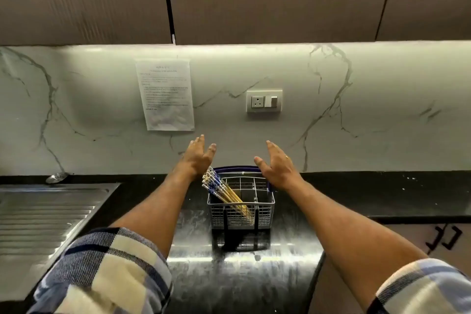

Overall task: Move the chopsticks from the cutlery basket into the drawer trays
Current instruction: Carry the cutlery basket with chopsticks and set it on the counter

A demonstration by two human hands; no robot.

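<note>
A grey plastic cutlery basket (265, 214) with a blue handle stands on the black countertop in the middle of the view. Several yellow chopsticks (224, 191) with blue-and-white patterned tops lean to the left out of its near-left compartment. My left hand (197, 154) hovers beyond the basket's left side, fingers spread, holding nothing. My right hand (279, 164) hovers over the basket's back right corner, also spread and empty. Whether it touches the rim I cannot tell. No drawer trays are in view.
A steel sink drainboard (46, 222) lies to the left. The marble backsplash carries a taped paper sheet (165, 94) and a wall socket (264, 101). Brown upper cabinets hang overhead. Lower cabinet handles (444, 237) show at the right, past the counter's edge.
</note>
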